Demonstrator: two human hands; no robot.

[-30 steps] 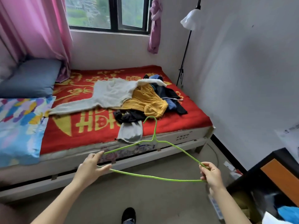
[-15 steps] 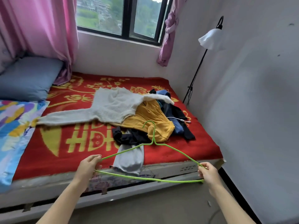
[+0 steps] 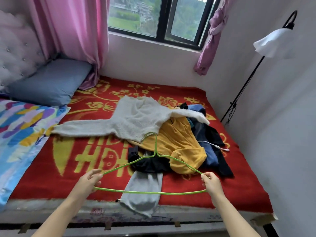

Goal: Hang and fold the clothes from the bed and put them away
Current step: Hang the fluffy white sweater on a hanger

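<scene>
I hold a green wire hanger [image 3: 154,192] flat over the bed's front edge, hook pointing away. My left hand [image 3: 89,181] pinches its left corner and my right hand [image 3: 211,183] pinches its right corner. On the red bed cover [image 3: 56,159] lies a pile of clothes: a fluffy white sweater [image 3: 135,118] spread out with one sleeve to the left, a mustard-yellow top [image 3: 179,144] partly under it, dark garments [image 3: 212,139] to the right, a black piece [image 3: 147,163], and a grey garment [image 3: 142,192] hanging over the bed edge below the hanger.
A grey-blue pillow [image 3: 49,82] and a colourful quilt [image 3: 22,134] fill the bed's left side. A floor lamp [image 3: 271,43] stands by the right wall. Pink curtains [image 3: 73,31] flank the window [image 3: 159,16]. A white cable [image 3: 215,146] lies across the dark clothes.
I have stepped closer to the bed, so it fills more of the view. Both hands have carried the hanger forward over the grey garment and the bed's edge.
</scene>
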